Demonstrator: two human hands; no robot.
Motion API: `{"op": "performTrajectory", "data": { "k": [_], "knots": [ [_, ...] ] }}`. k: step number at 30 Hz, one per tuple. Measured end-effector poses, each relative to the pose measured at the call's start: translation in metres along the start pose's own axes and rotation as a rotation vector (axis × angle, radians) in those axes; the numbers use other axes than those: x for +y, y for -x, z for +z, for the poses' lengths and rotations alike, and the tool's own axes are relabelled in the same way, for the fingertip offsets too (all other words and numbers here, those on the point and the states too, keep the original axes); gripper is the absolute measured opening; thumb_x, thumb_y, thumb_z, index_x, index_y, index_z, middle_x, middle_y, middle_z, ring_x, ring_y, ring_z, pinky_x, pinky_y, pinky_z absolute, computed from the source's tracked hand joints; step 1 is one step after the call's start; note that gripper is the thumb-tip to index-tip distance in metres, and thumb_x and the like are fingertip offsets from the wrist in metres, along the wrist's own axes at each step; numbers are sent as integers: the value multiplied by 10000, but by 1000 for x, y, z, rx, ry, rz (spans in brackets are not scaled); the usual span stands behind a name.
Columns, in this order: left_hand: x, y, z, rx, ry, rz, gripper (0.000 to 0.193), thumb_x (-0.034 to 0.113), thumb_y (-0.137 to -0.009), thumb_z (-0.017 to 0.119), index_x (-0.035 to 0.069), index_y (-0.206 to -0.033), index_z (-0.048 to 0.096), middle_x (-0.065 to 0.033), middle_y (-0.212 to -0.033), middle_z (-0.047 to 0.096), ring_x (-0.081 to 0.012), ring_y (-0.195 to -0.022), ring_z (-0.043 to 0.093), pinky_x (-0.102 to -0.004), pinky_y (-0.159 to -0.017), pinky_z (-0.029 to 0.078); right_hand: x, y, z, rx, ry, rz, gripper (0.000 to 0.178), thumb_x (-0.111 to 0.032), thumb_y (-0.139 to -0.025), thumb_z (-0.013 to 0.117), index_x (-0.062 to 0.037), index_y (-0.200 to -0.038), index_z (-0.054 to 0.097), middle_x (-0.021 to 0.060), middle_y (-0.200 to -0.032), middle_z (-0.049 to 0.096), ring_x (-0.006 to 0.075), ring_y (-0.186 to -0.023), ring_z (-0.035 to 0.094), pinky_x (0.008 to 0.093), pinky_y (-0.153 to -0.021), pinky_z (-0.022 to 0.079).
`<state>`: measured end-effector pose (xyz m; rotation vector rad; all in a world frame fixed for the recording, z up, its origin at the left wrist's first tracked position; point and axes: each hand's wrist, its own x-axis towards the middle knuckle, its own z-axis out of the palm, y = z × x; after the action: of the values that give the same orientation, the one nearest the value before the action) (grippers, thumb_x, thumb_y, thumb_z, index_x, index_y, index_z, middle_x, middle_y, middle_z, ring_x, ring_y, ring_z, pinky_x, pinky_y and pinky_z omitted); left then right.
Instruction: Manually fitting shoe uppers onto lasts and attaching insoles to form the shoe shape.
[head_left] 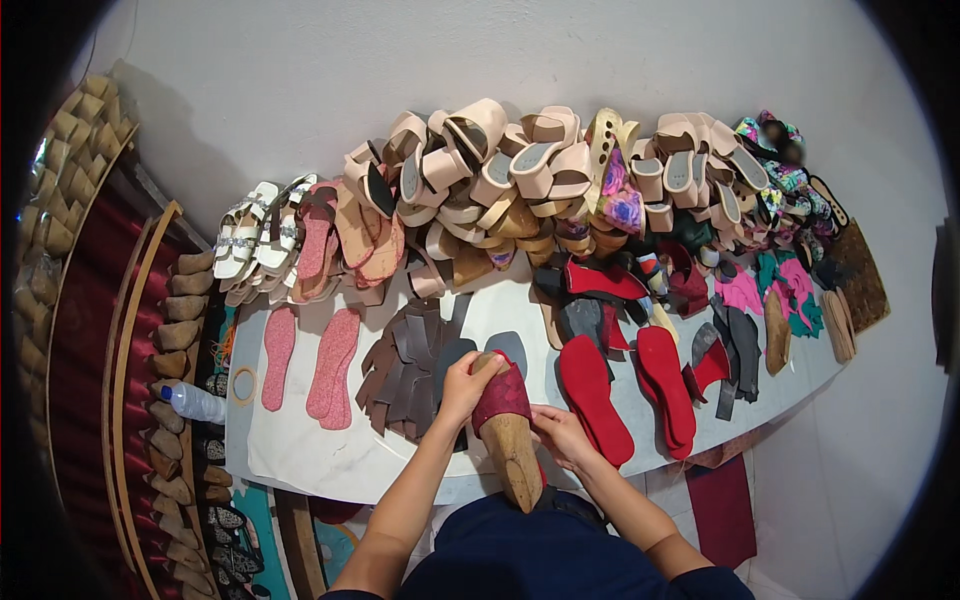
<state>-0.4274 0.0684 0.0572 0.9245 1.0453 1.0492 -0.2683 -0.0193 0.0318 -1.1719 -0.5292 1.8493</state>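
Observation:
In front of me a wooden shoe last (512, 466) is tilted, with a dark red patterned shoe upper (503, 402) wrapped across it. My left hand (462, 390) is closed around the last's far end, its thumb lying on top. At the upper's right edge, my right hand (564, 438) has its fingers bent in and pressed together against the edge. Whatever is under the last is mostly hidden. Dark grey-brown strap pieces (405, 365) lie to the left of my hands, and red insoles (597, 400) lie just right of them.
Finished sandals (545, 155) are heaped along the back of the white table (300, 455). Pink insoles (335, 365) lie at the left, more red insoles (665, 390) at the right. A tape roll (243, 385) sits by the left edge, near a water bottle (195, 403) and racks of lasts (175, 335).

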Motion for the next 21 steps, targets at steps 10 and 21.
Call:
{"op": "performTrajectory", "data": {
  "k": [10, 21],
  "knots": [
    [-6, -4, -2, -30, -107, 16, 203, 193, -797, 612, 3, -851, 567, -21, -769, 561, -60, -669, 509, -200, -590, 428, 0, -5, -12, -134, -119, 37, 334, -123, -876, 455, 36, -1171, 442, 105, -1131, 516, 165, -1043, 494, 279, -915, 383],
    [-1, -5, 11, -90, -156, 28, 278, 246, -780, 628, -17, -864, 593, -36, -754, 594, -63, -677, 525, -206, -613, 430, -38, -56, 10, -436, -429, -66, 650, -536, -874, 231, -103, -1355, 172, 121, -1348, 291, 234, -1230, 295, 375, -1015, 237]
  ]
}}
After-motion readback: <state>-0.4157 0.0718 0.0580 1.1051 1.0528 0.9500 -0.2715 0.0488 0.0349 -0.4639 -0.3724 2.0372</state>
